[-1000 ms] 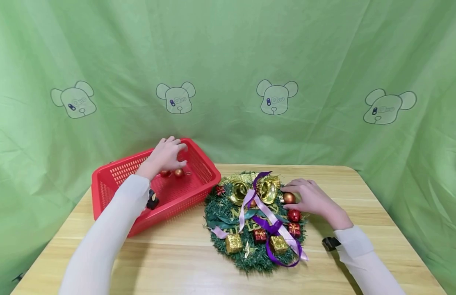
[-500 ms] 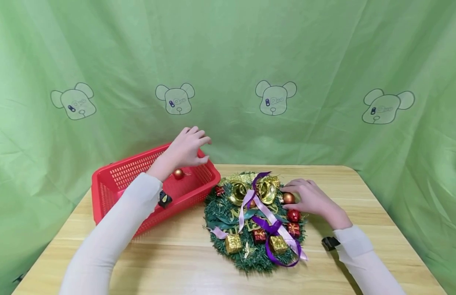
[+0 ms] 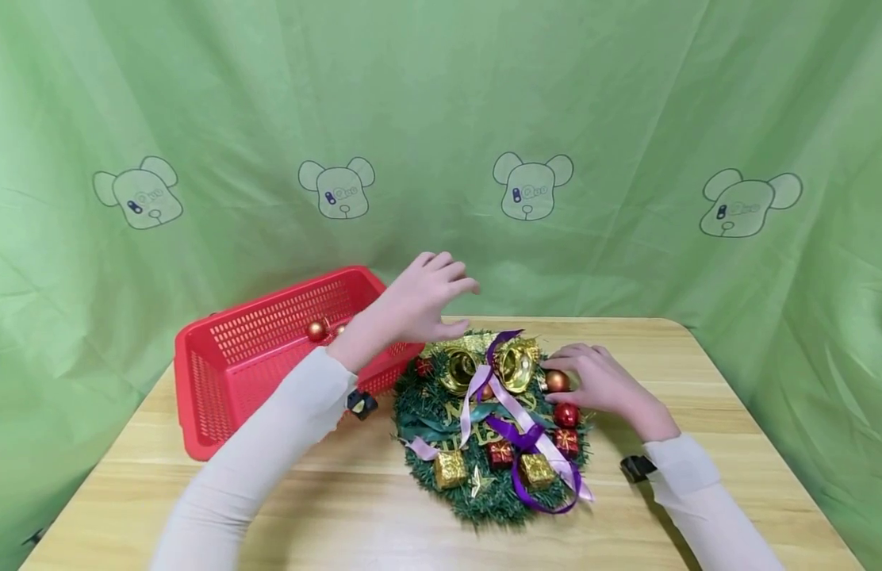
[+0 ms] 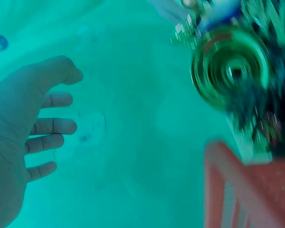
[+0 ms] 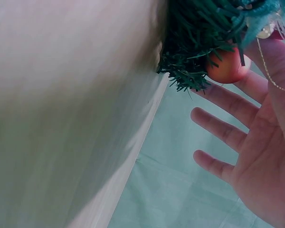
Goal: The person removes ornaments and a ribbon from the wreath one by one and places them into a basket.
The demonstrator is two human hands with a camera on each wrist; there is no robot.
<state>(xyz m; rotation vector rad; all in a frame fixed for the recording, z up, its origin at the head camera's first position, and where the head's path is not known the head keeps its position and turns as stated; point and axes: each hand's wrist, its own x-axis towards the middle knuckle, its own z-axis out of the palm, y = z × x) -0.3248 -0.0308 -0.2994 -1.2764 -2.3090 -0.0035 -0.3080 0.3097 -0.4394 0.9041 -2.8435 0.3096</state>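
Left hand (image 3: 421, 300), fingers spread and empty, has swung from over the red basket (image 3: 187, 396) toward the wreath (image 3: 477, 454) on the table (image 3: 327, 507), apparently carrying nothing across; right hand (image 3: 600, 385) sits at its copper ball (image 3: 557, 381), grip unclear.

Basket (image 3: 248, 327) on surface (image 3: 355, 507), left; 2 baubles (image 3: 316, 330) visible inside. Wreath (image 3: 508, 501) right of basket, 2 bells (image 3: 515, 369) at its far side. Left hand (image 3: 425, 301) above basket's right end; right hand (image 3: 600, 386) at wreath's right edge. Curtain (image 3: 441, 95) behind.
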